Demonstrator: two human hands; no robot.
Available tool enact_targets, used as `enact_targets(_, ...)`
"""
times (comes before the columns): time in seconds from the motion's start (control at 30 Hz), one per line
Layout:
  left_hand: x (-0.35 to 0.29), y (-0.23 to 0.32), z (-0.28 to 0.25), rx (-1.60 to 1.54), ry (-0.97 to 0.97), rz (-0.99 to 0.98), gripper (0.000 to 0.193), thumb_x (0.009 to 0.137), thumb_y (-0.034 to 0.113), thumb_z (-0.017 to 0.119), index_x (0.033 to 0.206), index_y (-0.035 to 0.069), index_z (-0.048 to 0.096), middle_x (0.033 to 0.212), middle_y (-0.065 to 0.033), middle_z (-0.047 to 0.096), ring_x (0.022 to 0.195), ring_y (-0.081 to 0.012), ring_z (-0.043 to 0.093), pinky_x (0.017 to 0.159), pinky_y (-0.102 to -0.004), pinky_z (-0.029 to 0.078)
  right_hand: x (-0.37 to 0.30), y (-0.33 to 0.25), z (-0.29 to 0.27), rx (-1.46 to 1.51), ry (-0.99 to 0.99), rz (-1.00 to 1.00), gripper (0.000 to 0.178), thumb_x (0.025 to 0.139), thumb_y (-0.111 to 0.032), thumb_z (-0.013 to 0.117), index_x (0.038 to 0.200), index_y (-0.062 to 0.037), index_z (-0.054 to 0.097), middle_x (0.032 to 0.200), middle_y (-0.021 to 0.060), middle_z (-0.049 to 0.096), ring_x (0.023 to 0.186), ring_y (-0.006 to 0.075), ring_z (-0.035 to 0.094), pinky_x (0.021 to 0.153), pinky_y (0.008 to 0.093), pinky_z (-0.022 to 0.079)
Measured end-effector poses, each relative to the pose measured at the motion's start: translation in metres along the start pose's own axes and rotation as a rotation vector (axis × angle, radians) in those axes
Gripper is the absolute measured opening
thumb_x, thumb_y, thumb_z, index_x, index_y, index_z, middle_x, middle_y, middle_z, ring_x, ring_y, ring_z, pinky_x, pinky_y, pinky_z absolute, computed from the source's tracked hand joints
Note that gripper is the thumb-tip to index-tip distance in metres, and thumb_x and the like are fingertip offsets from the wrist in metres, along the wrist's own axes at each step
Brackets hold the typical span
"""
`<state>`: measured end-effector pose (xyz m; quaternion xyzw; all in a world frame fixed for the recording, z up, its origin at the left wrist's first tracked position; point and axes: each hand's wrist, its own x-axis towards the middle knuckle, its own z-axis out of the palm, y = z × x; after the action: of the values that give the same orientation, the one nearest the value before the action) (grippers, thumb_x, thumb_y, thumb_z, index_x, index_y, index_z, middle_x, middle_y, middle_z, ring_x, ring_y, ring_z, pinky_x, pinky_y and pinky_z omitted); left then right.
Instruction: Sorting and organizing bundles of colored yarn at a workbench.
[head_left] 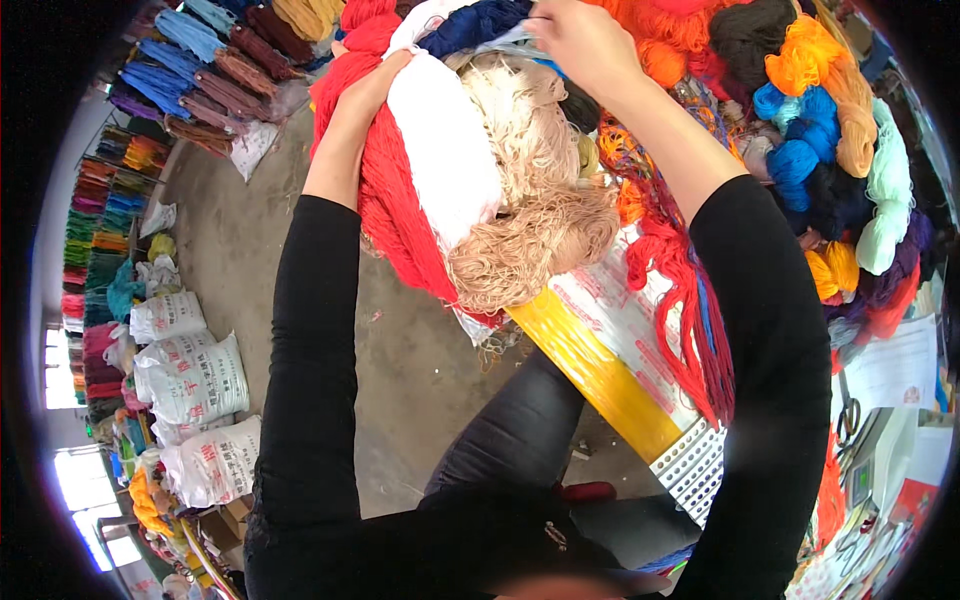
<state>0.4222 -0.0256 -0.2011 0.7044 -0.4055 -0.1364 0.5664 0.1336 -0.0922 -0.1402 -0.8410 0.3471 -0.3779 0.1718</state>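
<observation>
- Bundle of yarn skeins (pixel 470 190): red, white and beige hanks gathered into one soft armful, draped over the front edge of a table piled with more yarn. It looks light for its bulk and limp, likely to sag and shed loops if lifted from one end.
- Best hold, as judged: from beneath and around the thick middle, or at the twisted necks near the top, never by loose strands.
- Left hand (pixel 372 95): at 11 o'clock of the bundle, fingers curled closed around the red skein (pixel 395 215), pressing it against the white skein (pixel 445 150).
- Right hand (pixel 585 40): at 1 o'clock, fingers pinched on strands at the bundle's top; exactly which strands cannot be told.
- The beige skein (pixel 535 215) hangs between the forearms, toward 5 o'clock from the left hand.
- Yellow-edged sheet (pixel 590 370): under the bundle, at its 5 o'clock.
</observation>
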Motion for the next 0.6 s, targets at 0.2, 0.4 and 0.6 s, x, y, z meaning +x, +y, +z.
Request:
enact_targets(0.2, -0.013, 0.022, 0.019, -0.284, -0.212, -0.063, 0.074, 0.081, 0.025, 0.065, 0.133, -0.003, 0.021, 0.106, -0.0159, 0.060, 0.088, -0.0206, 0.061, 0.080, -0.0304, 0.048, -0.005, 0.025, 0.006, 0.367, -0.138, 0.158, 0.019, 0.081, -0.020, 0.062, 0.080, -0.0014, 0.064, 0.068, 0.0059, 0.063, 0.064, 0.0137, 0.059, 0.062, 0.0294, 0.049)
enact_targets(0.4, -0.066, 0.026, -0.012, 0.321, -0.215, 0.373, 0.056, 0.088, 0.020, 0.051, 0.133, -0.004, 0.029, 0.125, -0.0189, 0.045, 0.111, -0.0268, 0.046, 0.095, -0.0356, 0.036, -0.108, 0.057, -0.016, 0.063, -0.098, 0.170, 0.027, 0.069, -0.011, 0.058, 0.094, -0.0023, 0.064, 0.089, 0.0187, 0.063, 0.086, 0.0309, 0.062, 0.078, 0.0395, 0.048)
enact_targets(0.6, -0.143, 0.146, 0.089, 1.143, -0.162, 0.461, 0.051, 0.089, 0.018, 0.048, 0.133, -0.004, 0.033, 0.131, -0.0242, 0.041, 0.121, -0.0305, 0.043, 0.099, -0.0393, 0.035, -0.236, 0.034, -0.112, 0.187, -0.125, 0.121, 0.023, 0.076, -0.017, 0.060, 0.093, -0.0013, 0.061, 0.089, 0.0177, 0.062, 0.084, 0.0324, 0.060, 0.075, 0.0390, 0.048)
